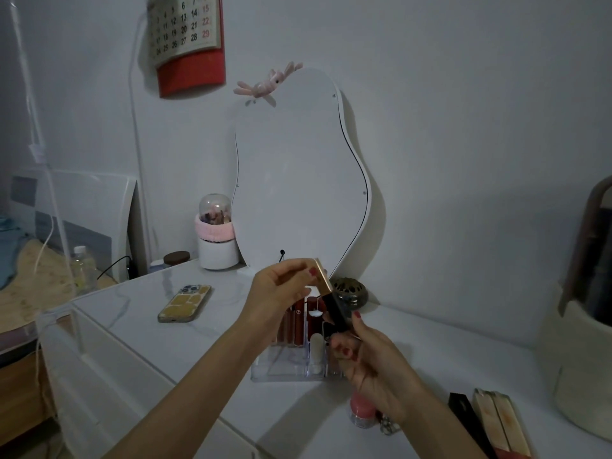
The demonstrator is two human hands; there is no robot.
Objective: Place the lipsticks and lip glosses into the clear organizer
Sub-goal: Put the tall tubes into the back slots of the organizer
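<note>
A black lipstick tube with a gold cap (pixel 331 298) hangs tilted above the clear organizer (pixel 281 372), and both hands hold it. My left hand (pixel 281 289) pinches the gold cap end. My right hand (pixel 367 356) grips the black lower end. The organizer stands on the white table and holds several dark red lip glosses (pixel 294 323) upright, plus a white tube (pixel 316 351). A black tube (pixel 463 415) and two pale gold tubes (pixel 496 422) lie on the table at the lower right. A pink-capped item (pixel 361 414) sits partly hidden under my right wrist.
A wavy white mirror (pixel 298 173) leans against the wall behind the organizer, with a dark round jar (pixel 351 291) beside it. A phone (pixel 184 303) lies to the left, a white brush pot (pixel 217 240) behind it. A cream basket (pixel 583 359) stands at the right edge.
</note>
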